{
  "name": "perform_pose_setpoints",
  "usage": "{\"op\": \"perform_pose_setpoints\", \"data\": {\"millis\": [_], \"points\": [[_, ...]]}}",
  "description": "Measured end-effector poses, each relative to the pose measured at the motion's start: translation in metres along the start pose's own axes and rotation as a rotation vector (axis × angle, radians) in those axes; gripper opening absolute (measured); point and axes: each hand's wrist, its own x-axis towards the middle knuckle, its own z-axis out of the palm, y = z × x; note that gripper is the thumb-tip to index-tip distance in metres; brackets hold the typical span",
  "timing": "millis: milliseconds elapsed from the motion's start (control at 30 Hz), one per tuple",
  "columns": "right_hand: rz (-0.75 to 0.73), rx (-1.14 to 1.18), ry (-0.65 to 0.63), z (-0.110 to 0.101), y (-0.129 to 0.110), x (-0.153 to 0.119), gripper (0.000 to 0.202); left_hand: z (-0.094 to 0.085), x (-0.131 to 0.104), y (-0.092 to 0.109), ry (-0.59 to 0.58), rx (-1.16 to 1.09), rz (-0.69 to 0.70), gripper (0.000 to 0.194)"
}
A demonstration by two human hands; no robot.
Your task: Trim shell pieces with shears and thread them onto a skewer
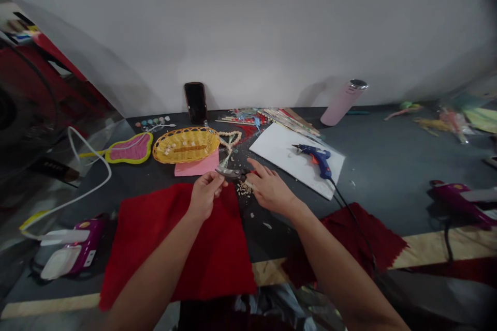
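My right hand is closed around the handles of a pair of pruning shears, whose metal blades point left. At the blade tips, the fingers of my left hand are pinched together; what they hold is too small to make out. Just below the shears lies a scatter of small pale cut pieces. Under my left hand a red cloth spreads over the table. Behind the hands, a yellow wicker basket holds several small pale bits, with a pink paper partly beneath it.
A blue glue gun rests on a white board. Behind are a bundle of thin sticks, a phone and a pink bottle. Purple power strips sit at both sides, and a white partition stands behind.
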Motion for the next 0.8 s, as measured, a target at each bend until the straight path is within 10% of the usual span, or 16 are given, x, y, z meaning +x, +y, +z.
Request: {"op": "perform_pose_setpoints", "data": {"millis": [800], "points": [[0.105,0.031,-0.022,0.019,0.0,0.009,0.058,0.0,-0.004,0.001,-0.016,0.077,0.062,0.023]]}}
